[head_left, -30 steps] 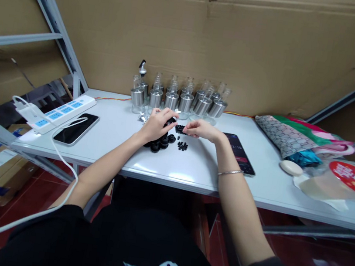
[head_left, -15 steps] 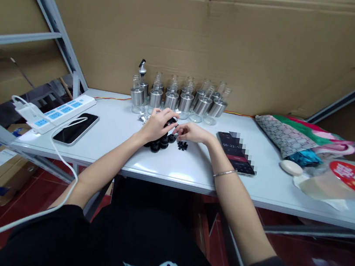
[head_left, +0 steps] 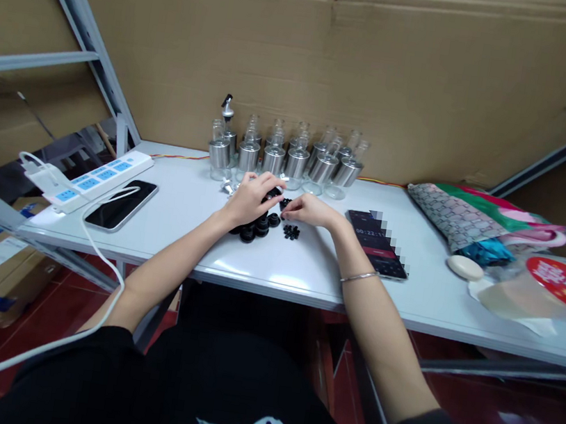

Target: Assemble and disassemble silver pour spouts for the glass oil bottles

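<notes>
My left hand (head_left: pixel 253 199) rests over a pile of black ring-shaped stoppers (head_left: pixel 254 227), its thumb and fingers apart and curved. Black parts show in the gap under its thumb, and I see no firm grip on them. My right hand (head_left: pixel 311 209) has thumb and index finger pinched together just above the table; whatever is between the tips is too small to make out. Close to those fingertips lie two little groups of small black pieces, one behind (head_left: pixel 285 203) and one in front (head_left: pixel 291 232). Small silvery parts (head_left: pixel 226 188) lie beyond my left hand.
Glass bottles with metal sleeves (head_left: pixel 297 163) stand in rows at the back, one with a pourer (head_left: pixel 228 109). A power strip (head_left: pixel 103 180) and a phone (head_left: pixel 123 205) lie left. Another phone (head_left: pixel 378 246), a patterned bag (head_left: pixel 464 220) and a red-lidded cup (head_left: pixel 524 295) are right.
My right hand has shifted slightly right, away from my left thumb, and its fingertips have come together. The rear group of small black pieces now shows. My left hand has stayed put.
</notes>
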Demonstrator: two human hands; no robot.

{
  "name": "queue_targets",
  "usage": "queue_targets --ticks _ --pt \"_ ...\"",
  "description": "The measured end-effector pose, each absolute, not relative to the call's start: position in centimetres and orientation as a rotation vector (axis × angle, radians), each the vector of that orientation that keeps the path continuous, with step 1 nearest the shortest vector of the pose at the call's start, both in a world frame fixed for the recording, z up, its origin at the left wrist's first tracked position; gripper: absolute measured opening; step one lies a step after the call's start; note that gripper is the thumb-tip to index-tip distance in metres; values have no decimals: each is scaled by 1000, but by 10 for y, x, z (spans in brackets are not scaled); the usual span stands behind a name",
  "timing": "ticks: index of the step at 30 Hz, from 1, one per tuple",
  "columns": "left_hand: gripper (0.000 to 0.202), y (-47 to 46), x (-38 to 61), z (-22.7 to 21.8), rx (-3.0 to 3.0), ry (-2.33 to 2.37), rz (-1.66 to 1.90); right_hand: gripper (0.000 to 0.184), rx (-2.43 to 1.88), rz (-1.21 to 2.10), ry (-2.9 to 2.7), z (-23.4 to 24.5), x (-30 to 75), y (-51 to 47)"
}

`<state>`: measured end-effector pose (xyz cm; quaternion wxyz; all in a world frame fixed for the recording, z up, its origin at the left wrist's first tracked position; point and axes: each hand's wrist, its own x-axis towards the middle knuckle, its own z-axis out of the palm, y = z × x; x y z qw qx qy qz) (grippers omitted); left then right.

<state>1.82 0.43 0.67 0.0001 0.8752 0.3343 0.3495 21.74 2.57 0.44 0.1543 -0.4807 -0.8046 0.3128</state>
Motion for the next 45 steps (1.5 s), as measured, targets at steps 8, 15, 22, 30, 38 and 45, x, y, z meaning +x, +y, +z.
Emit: queue_targets --ticks 8,15,22,30,38,45 --pt "16 5 17 6 2755 1062 1075 13 -1442 890 -2371 11 222 25" --pt "15 4 17 6 2754 1045 1087 7 -1593 1113 -2277 18 230 20" --pt "15 4 18 7 2758 1053 1083 24 -1610 1384 -2074 23 223 10" --pt "15 5 18 5 2760 1037 1094 25 -1530 1199 -2313 23 214 9" --pt "15 7 17 4 2770 1002 1129 20 -1515 1187 -2360 21 217 12" --pt "15 5 17 5 2762 1032 1090 20 -1584 1238 -2318 22 226 13"
